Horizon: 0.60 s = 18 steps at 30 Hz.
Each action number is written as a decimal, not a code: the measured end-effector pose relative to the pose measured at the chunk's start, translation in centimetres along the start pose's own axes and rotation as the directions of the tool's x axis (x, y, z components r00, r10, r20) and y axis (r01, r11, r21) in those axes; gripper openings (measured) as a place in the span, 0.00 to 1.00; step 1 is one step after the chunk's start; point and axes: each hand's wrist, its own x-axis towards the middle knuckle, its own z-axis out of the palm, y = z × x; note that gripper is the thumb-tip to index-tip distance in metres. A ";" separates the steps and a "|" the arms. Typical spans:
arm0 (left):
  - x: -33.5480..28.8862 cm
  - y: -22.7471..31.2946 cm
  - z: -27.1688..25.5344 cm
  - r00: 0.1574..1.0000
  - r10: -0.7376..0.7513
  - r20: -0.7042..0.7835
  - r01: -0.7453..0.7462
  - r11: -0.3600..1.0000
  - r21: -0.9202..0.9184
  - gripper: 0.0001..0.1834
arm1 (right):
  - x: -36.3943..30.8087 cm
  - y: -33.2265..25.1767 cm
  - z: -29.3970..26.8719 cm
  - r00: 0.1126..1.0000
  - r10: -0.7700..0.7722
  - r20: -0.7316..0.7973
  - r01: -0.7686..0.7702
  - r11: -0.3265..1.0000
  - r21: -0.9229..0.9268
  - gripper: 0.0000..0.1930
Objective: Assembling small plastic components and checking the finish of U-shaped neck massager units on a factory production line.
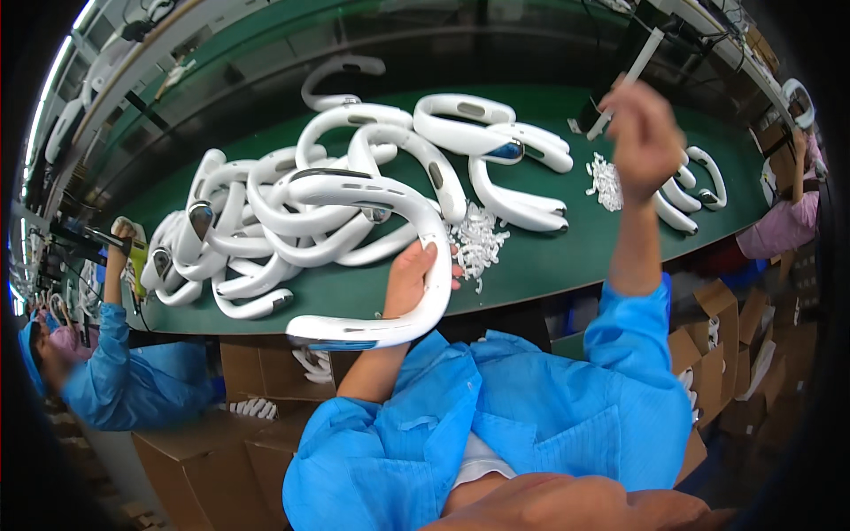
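My left hand [410,281] is wrapped round a white U-shaped neck fan [431,299], held up in front of my chest at the near edge of the table. The neck fan has slots along its upper arm and a shiny dark end at the bottom. My right hand [649,140] is raised at the right, beside an upright white bar [627,81] on a dark stand. Motion smears its fingers, so whether they hold anything does not show. Below that hand lies a small pile of white plastic pieces [605,183]; a larger pile of white plastic pieces [478,239] is beside the held fan.
A heap of white neck fans [266,208] covers the left and middle of the green table [540,265]. Several more neck fans [680,199] lie at the right. Co-workers sit at the left [133,372] and right [784,226]. Cardboard boxes [204,469] stand below the table.
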 end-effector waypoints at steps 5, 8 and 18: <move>0.2 1.1 -0.8 0.998 -0.053 0.014 0.052 0.997 0.060 0.16 | -14.9 -0.8 0.2 0.596 0.495 0.632 -0.513 0.840 -0.175 0.06; 0.8 0.5 -1.4 0.999 -0.037 -0.015 0.038 0.995 0.089 0.15 | -19.6 -1.8 2.0 0.648 0.333 0.685 -0.289 0.939 -0.183 0.10; 1.4 -1.0 -0.5 0.998 -0.053 -0.014 0.055 0.988 0.147 0.20 | -20.4 1.2 0.7 0.541 0.302 0.785 -0.210 0.952 -0.222 0.10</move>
